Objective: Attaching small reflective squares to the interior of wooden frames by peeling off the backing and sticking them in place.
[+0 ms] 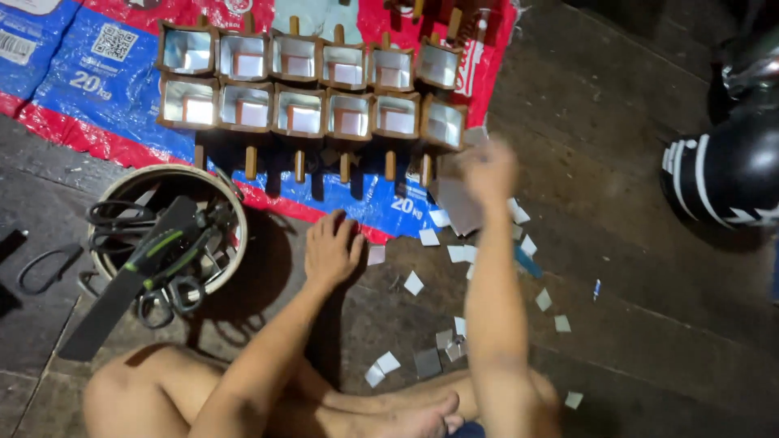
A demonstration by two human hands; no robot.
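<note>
Right hand [487,172], blurred, pinches a thin grey card piece [459,204] by its far edge, judged light, bendy, easily creased; left hand [333,250] rests spread, empty, on the floor [649,341].

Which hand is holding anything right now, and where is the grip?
Right hand pinches a grey sheet piece by its upper edge; left hand rests flat, empty.

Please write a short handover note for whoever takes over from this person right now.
Left hand: flat on the floor, holding nothing.
Right hand: raised and blurred, a grey card piece in its grip.
Twelve small mirrored boxes on wooden sticks stand in two rows on the blue and red tarp.
Cut white and silver squares lie scattered on the floor.
Scissors and a saw sit in the round bucket.
</note>
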